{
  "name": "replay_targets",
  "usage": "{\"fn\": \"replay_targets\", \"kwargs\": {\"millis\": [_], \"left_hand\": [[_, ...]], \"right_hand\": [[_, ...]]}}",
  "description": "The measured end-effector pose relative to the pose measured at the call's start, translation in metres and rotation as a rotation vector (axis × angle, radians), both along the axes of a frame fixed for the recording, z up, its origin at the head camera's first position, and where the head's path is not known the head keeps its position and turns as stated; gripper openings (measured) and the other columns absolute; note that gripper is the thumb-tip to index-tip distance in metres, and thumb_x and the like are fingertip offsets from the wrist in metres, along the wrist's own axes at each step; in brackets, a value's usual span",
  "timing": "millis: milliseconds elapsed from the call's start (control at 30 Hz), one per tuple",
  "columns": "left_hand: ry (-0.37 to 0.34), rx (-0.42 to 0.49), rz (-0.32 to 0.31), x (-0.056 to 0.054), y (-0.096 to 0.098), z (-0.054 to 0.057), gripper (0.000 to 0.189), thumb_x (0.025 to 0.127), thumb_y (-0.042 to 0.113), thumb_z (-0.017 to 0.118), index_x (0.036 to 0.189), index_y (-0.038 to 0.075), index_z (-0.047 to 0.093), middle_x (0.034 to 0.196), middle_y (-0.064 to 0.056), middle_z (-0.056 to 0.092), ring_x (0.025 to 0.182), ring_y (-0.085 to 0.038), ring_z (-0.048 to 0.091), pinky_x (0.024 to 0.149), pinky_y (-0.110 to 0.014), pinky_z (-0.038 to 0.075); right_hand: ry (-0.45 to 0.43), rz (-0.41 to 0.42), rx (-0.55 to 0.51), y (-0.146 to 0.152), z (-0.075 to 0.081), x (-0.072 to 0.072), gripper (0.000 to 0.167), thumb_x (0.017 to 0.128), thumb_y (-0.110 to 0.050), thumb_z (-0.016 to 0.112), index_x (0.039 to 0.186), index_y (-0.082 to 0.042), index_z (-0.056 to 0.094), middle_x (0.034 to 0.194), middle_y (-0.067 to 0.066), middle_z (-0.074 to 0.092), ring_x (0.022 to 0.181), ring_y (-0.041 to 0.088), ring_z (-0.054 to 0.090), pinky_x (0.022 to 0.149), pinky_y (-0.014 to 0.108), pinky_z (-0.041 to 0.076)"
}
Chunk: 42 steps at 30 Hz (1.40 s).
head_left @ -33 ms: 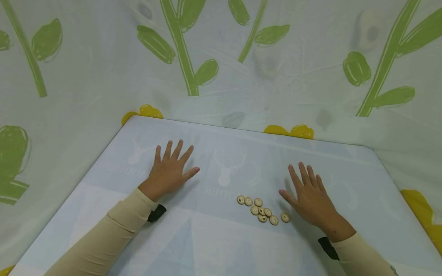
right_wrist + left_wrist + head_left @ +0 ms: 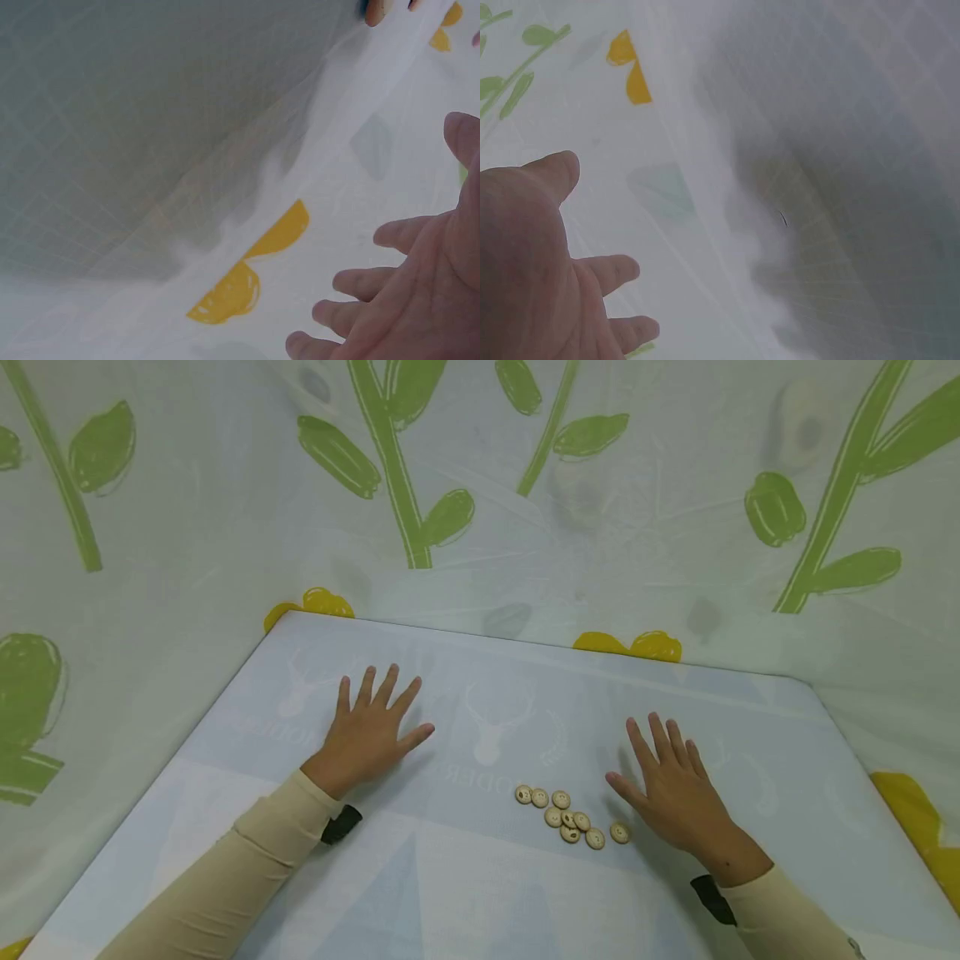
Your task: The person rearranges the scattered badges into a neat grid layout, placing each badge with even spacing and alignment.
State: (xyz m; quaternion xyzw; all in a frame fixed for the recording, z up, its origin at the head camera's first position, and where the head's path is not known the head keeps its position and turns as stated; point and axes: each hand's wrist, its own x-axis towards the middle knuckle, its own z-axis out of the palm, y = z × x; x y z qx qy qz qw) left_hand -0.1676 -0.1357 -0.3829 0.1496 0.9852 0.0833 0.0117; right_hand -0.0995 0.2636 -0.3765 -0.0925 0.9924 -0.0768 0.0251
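Observation:
Several small round wooden buttons (image 2: 553, 817) lie in a loose cluster on the pale tabletop, a few overlapping. One single button (image 2: 619, 832) sits a little apart at the right end. To the left of the cluster, my left hand (image 2: 363, 739) is held over the table with fingers straight and spread, holding nothing. My right hand (image 2: 675, 797) is nearest the single button, just right of it, palm down with its fingers extended. Both wrist views show an empty palm, the left hand (image 2: 525, 262) and the right hand (image 2: 427, 292).
The table (image 2: 480, 902) wears a white and light-blue cloth with faint deer-head prints. Behind it hangs a pale curtain (image 2: 225, 510) with green leaves and yellow shapes. Each wrist carries a dark band (image 2: 341, 824) below a beige sleeve (image 2: 225, 868).

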Motion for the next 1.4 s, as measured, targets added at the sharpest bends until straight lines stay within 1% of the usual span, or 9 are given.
{"fn": "replay_targets", "kwargs": {"millis": [167, 267, 333, 400, 500, 600, 800, 1067, 1400], "left_hand": [[0.012, 0.011, -0.004, 0.002, 0.003, 0.000, 0.074, 0.100, 0.061, 0.043, 0.159, 0.020, 0.028, 0.166, -0.017, 0.020, 0.153, -0.044, 0.013, 0.118, -0.069, 0.002], [0.066, 0.023, -0.035, 0.005, 0.008, 0.000, 0.064, 0.099, 0.054, 0.051, 0.152, 0.017, 0.044, 0.155, -0.016, 0.044, 0.143, -0.040, 0.040, 0.113, -0.065, 0.027], [0.104, 0.049, -0.085, 0.009, 0.016, 0.001, 0.054, 0.098, 0.047, 0.059, 0.141, 0.014, 0.057, 0.139, -0.014, 0.060, 0.126, -0.035, 0.058, 0.101, -0.057, 0.044], [0.125, 0.088, -0.154, 0.013, 0.027, 0.003, 0.042, 0.095, 0.040, 0.066, 0.128, 0.013, 0.066, 0.120, -0.009, 0.070, 0.106, -0.029, 0.069, 0.084, -0.050, 0.053], [0.093, 0.154, -0.247, 0.018, 0.050, 0.006, 0.030, 0.092, 0.033, 0.073, 0.115, 0.015, 0.072, 0.103, -0.002, 0.073, 0.089, -0.019, 0.070, 0.075, -0.041, 0.054], [0.050, 0.186, -0.328, 0.023, 0.076, 0.007, 0.024, 0.091, 0.032, 0.074, 0.110, 0.017, 0.073, 0.096, 0.002, 0.072, 0.085, -0.013, 0.068, 0.075, -0.038, 0.052], [0.031, 0.147, -0.460, 0.032, 0.112, -0.002, 0.020, 0.091, 0.033, 0.073, 0.108, 0.022, 0.074, 0.094, 0.005, 0.071, 0.079, -0.007, 0.064, 0.072, -0.032, 0.050], [0.047, 0.118, -0.477, 0.036, 0.117, -0.015, 0.020, 0.088, 0.034, 0.076, 0.106, 0.025, 0.073, 0.094, 0.009, 0.070, 0.080, -0.009, 0.063, 0.070, -0.028, 0.048], [0.016, 0.129, -0.481, 0.035, 0.117, -0.018, 0.024, 0.088, 0.036, 0.076, 0.110, 0.028, 0.074, 0.095, 0.010, 0.067, 0.081, -0.006, 0.058, 0.070, -0.027, 0.046]], "right_hand": [[-0.007, 0.000, -0.018, -0.001, 0.000, 0.002, 0.085, 0.099, -0.056, 0.050, 0.161, -0.010, 0.014, 0.165, 0.026, 0.007, 0.151, 0.051, 0.005, 0.117, 0.068, 0.010], [0.010, 0.021, -0.052, -0.004, 0.000, 0.003, 0.077, 0.099, -0.051, 0.055, 0.158, -0.011, 0.027, 0.164, 0.025, 0.018, 0.150, 0.049, 0.015, 0.116, 0.067, 0.017], [0.015, 0.031, -0.104, -0.008, 0.001, 0.003, 0.065, 0.098, -0.043, 0.060, 0.152, -0.011, 0.041, 0.158, 0.022, 0.033, 0.145, 0.047, 0.029, 0.112, 0.066, 0.027], [-0.001, 0.033, -0.182, -0.013, 0.003, 0.004, 0.048, 0.097, -0.034, 0.064, 0.139, -0.011, 0.056, 0.144, 0.017, 0.050, 0.133, 0.041, 0.047, 0.105, 0.061, 0.041], [-0.076, 0.048, -0.296, -0.021, 0.006, 0.003, 0.025, 0.095, -0.024, 0.068, 0.117, -0.013, 0.068, 0.114, 0.004, 0.064, 0.106, 0.026, 0.061, 0.090, 0.046, 0.053], [-0.148, 0.112, -0.351, -0.024, 0.007, 0.004, 0.010, 0.093, -0.019, 0.070, 0.103, -0.017, 0.068, 0.094, -0.007, 0.063, 0.089, 0.011, 0.057, 0.077, 0.030, 0.052], [-0.183, 0.253, -0.366, -0.025, -0.001, 0.005, 0.012, 0.090, -0.020, 0.074, 0.098, -0.020, 0.065, 0.085, -0.012, 0.057, 0.080, 0.003, 0.051, 0.069, 0.023, 0.047], [-0.243, 0.275, -0.348, -0.026, -0.014, 0.005, 0.022, 0.086, -0.022, 0.078, 0.103, -0.020, 0.065, 0.084, -0.012, 0.056, 0.078, 0.003, 0.051, 0.068, 0.022, 0.045], [-0.208, 0.332, -0.340, -0.024, -0.017, 0.004, 0.018, 0.085, -0.018, 0.077, 0.100, -0.022, 0.067, 0.085, -0.015, 0.057, 0.077, 0.000, 0.050, 0.067, 0.022, 0.046]]}}
